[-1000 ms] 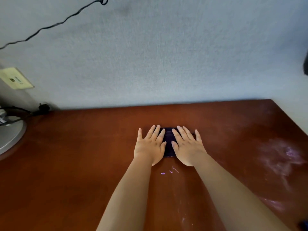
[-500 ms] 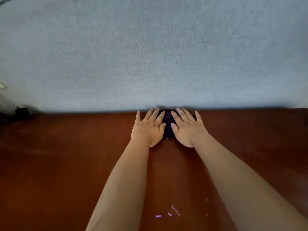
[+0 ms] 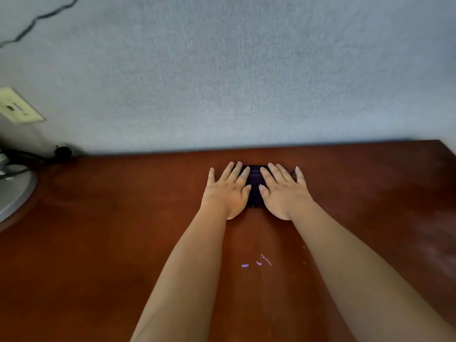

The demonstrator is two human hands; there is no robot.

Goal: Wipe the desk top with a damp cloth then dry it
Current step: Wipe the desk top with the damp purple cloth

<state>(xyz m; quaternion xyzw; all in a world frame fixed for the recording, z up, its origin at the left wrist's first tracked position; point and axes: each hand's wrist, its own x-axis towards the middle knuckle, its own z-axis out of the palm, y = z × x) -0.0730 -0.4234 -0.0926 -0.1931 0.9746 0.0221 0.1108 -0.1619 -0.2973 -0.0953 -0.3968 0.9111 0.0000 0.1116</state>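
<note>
Both hands lie flat, side by side, on a dark purple cloth [image 3: 255,187] near the back edge of the reddish-brown wooden bench [image 3: 98,243], just in front of the pale blue-grey wall [image 3: 234,82]. The left hand [image 3: 228,192] covers the cloth's left part and the right hand [image 3: 283,193] covers its right part. Each grip is spread: the fingers are straight and a little fanned, pressing down on the cloth, with nothing pinched or curled around. The thumbs point inward and nearly meet over the middle of the cloth, where a dark strip of it shows between the hands. A small edge of cloth also shows beyond the fingertips. Both bare forearms reach in from the bottom of the view.

On the bench between the forearms, nearer the person, a few small bright purple glints [image 3: 256,263] show on the surface. The right side of the bench has a pale, hazy smear [image 3: 434,238].

At the far left a round grey base [image 3: 14,191] sits on the bench, with dark cables [image 3: 29,156] running behind it to the wall. Above it a cream wall plate [image 3: 18,107] is fixed to the wall, and a thin dark wire [image 3: 37,19] crosses the upper left corner
</note>
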